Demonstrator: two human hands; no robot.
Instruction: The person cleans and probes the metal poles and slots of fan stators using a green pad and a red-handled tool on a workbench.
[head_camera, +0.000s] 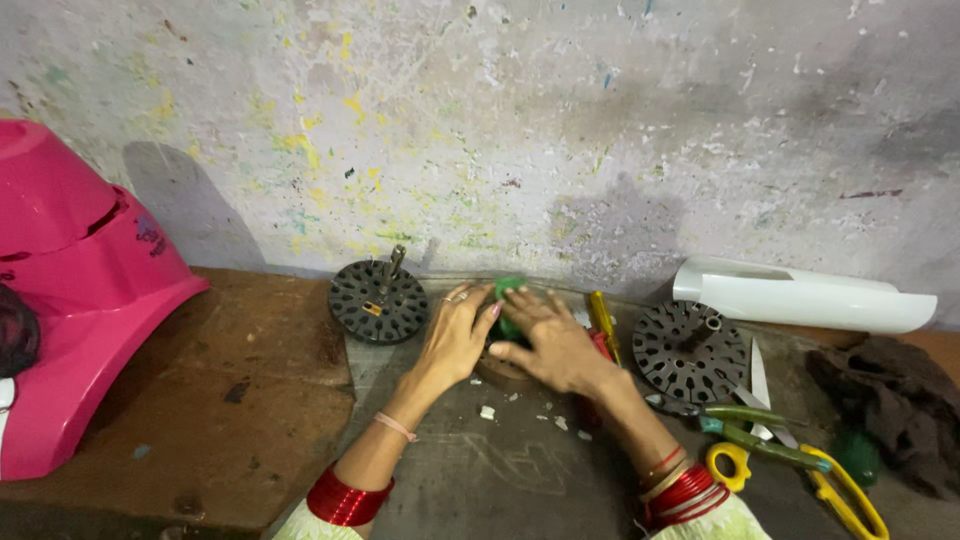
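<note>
My left hand (458, 335) and my right hand (548, 340) meet over a small round object with green material (508, 288) on it, at the back of the work surface. Both hands press on it with curled fingers. Its base shows as a brown ring (500, 374) under my palms; most of it is hidden. A black slotted metal disc with a shaft (378, 298) lies just left of my left hand. A second black slotted disc (688, 352) lies to the right of my right hand.
A pink plastic housing (70, 290) fills the left side. A rolled white sheet (800, 295) lies against the paint-spattered wall. Yellow-handled scissors (820, 485), green-handled pliers (760, 430), a yellow-handled tool (600, 315) and a dark rag (890, 400) sit at the right.
</note>
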